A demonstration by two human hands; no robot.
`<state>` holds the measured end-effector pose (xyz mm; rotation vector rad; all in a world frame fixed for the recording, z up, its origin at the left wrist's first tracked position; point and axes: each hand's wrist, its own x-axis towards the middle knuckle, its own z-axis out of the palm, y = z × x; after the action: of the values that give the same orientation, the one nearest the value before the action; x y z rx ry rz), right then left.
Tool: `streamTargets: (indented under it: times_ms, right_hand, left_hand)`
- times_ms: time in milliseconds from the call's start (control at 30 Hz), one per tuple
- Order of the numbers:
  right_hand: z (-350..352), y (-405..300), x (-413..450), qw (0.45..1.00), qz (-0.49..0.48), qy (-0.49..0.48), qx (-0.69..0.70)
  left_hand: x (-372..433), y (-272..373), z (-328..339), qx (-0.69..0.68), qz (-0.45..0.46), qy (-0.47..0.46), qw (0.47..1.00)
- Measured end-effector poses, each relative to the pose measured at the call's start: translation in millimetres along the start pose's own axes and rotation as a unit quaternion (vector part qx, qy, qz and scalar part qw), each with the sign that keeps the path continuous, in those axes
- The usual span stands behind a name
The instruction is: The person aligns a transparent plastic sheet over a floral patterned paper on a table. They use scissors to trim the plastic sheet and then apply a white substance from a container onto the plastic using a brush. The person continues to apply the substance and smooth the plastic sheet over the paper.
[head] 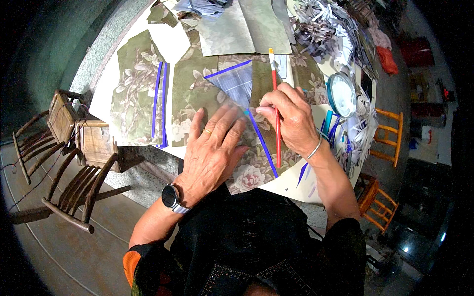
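Observation:
My left hand (216,146) presses flat, fingers spread, on a floral-patterned paper sheet (255,177). A triangular flap (237,87), pale blue-grey with grid lines and a dark blue edge, extends beyond its fingertips. Between the thumb and fingers of my right hand (292,114) is a slim brush with a red handle (274,79); its yellowish bristles point away from me. A dark blue strip (263,144) runs down the sheet between my hands. Close to the right wrist stands a round container (342,94) with whitish contents and a teal rim.
Left on the white table (102,118) lies another floral piece (133,88) with two blue strips (159,100). Greyish folded sheets (244,29) lie at the far side. Shredded paper strips (329,29) pile up at right. Wooden chairs (79,188) stand at left, more (389,137) at right.

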<state>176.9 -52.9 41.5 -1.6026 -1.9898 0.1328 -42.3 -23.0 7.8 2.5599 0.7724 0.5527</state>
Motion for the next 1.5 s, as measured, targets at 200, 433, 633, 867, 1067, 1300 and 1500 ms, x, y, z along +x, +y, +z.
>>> streamTargets:
  times_ms: [200,433,633,867,1067,1300,1500]
  right_hand:
    - [-9.6,-4.2,-10.3,0.999,0.021,0.013,0.026]
    - [-23.3,-12.4,-21.4,0.999,0.011,0.037,0.031]
    - [-33.8,-19.3,-32.6,0.999,0.025,0.027,0.029]
    - [-43.5,-21.6,-48.7,0.995,0.066,0.05,0.054]
    - [-56.4,-19.1,-71.4,0.995,0.078,0.047,0.05]
    - [-74.1,-12.8,-107.4,0.986,0.125,0.073,0.078]
    - [-93.4,-6.8,-139.0,0.967,0.203,0.12,0.099]
  left_hand:
    - [5.4,6.7,-2.4,0.035,-0.005,-0.009,0.999]
    - [13.3,11.9,-5.7,0.074,0.003,-0.022,0.997]
    - [15.8,13.3,-9.4,0.111,0.008,-0.035,0.993]
    - [11.1,10.3,-12.1,0.117,0.012,-0.072,0.99]
    - [8.4,8.4,-17.8,0.077,0.012,-0.057,0.995]
    - [-16.0,15.2,-22.9,0.075,0.017,-0.042,0.996]
    - [-38.0,27.2,-20.0,0.029,0.048,-0.049,0.997]
